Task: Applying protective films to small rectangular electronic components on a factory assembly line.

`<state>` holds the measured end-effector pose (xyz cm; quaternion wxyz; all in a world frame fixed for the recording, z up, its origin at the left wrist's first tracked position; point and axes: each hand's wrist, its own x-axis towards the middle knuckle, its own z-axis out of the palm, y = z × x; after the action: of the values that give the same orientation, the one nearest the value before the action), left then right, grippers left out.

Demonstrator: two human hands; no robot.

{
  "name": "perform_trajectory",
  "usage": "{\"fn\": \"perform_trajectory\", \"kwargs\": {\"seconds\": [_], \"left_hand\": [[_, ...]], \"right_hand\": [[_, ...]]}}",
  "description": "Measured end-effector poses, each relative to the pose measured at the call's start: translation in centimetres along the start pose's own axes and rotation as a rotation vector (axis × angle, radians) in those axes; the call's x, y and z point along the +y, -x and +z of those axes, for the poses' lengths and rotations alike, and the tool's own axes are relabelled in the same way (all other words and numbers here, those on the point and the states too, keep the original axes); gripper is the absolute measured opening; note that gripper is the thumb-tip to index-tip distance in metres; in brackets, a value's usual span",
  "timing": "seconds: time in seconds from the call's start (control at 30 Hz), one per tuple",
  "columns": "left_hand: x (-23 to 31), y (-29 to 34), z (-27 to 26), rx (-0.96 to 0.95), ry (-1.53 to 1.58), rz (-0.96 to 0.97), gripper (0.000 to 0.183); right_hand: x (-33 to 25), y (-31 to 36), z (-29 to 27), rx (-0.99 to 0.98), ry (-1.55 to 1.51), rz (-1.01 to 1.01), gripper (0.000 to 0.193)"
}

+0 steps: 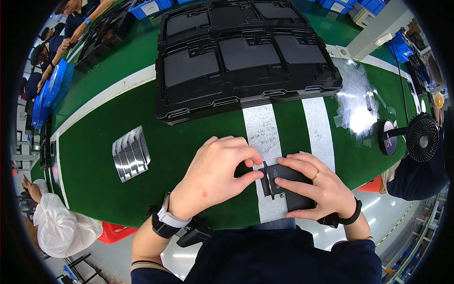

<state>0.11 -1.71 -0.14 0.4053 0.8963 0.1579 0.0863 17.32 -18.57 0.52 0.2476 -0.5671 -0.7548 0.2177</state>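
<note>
Your dark shirt (283, 258) is closest; on the near side of the black tray stack (203, 102), your right hand (324, 189) spreads over a flat black part (286, 173), your left hand (215, 163) curled at its left edge, pinch unclear.

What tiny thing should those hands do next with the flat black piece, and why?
Maybe the left hand should gently smooth the narrow end of the flat black piece: its thumb tip is right by that end, while the right hand spreads over the piece and seems to steady it.
</note>
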Motion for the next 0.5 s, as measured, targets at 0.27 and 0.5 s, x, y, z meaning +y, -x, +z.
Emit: {"fn": "perform_trajectory", "kwargs": {"seconds": [0.27, 0.5], "left_hand": [[1.0, -0.3, -1.0, 0.02, 0.151, -0.201, 0.037], [0.8, 0.0, -0.7, 0.282, 0.733, 0.053, 0.024]], "right_hand": [[-0.5, -0.8, -0.7, 0.094, -0.006, -0.003, 0.061], [-2.1, -6.3, -1.4, 0.405, 0.016, -0.046, 0.079]]}}
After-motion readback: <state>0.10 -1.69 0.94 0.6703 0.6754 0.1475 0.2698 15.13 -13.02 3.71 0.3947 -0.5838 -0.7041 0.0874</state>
